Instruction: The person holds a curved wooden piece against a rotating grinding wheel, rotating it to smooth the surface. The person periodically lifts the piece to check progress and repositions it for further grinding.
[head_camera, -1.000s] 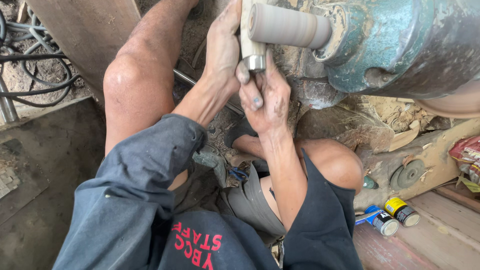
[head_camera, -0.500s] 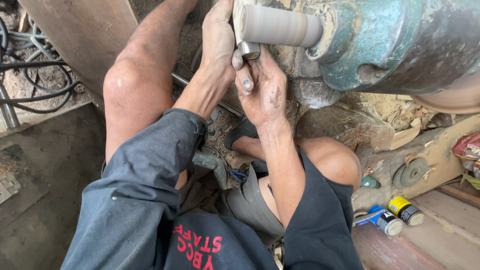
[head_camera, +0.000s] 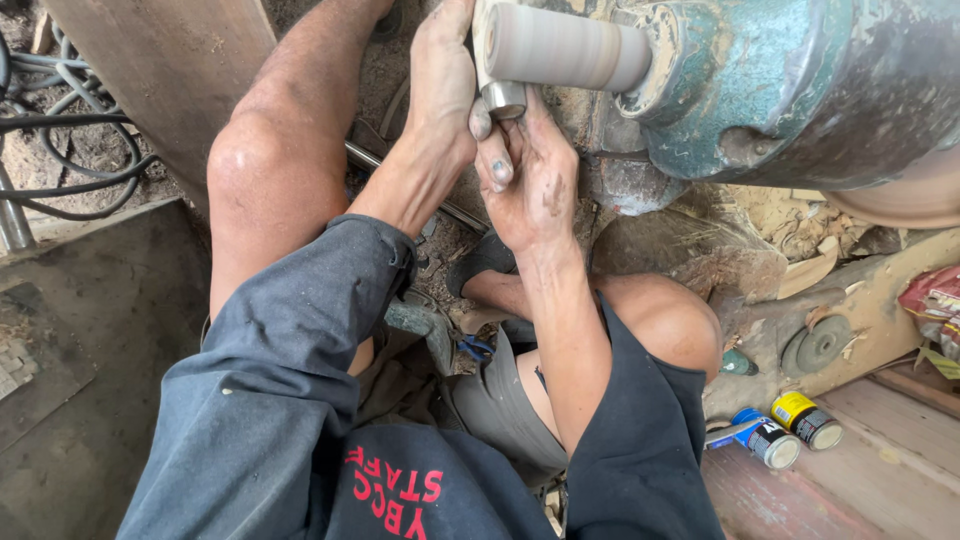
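One small metal socket-like piece (head_camera: 503, 98), short and round, hanging just under the near end of one smooth grey shaft (head_camera: 565, 47), long axis of the piece roughly upright, open end downward as far as can be told. Shaft lying level, long axis left to right, free end pointing left, other end running into one green cast machine housing (head_camera: 800, 90). Two hands at the piece: left hand (head_camera: 440, 85) wrapped up around the shaft's end, fingers closed on it; right hand (head_camera: 530, 175) just beside, fingertips pinching the metal piece from below. Two bare knees either side, dark sleeves below. Two small cans (head_camera: 790, 428) lying on the red boards at lower right; black cables (head_camera: 60, 130) at far left.
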